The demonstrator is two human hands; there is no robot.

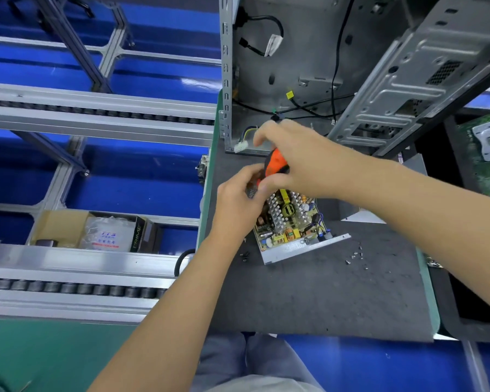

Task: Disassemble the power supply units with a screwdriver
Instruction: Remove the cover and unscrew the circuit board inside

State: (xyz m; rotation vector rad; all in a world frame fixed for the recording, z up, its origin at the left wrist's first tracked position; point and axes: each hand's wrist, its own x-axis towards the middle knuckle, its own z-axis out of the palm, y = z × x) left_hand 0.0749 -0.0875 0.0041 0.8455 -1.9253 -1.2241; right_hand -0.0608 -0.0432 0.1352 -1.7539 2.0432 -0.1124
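head view: my left hand grips the far left edge of the opened power supply unit on the mat; my right hand just above it grasps the orange screwdriver. loose screws lie right of it.

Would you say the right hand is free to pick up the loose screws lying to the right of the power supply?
Probably not right now: the right hand grips the orange screwdriver over the power supply. The screws lie uncovered on the mat, so the way is free once it lets go.
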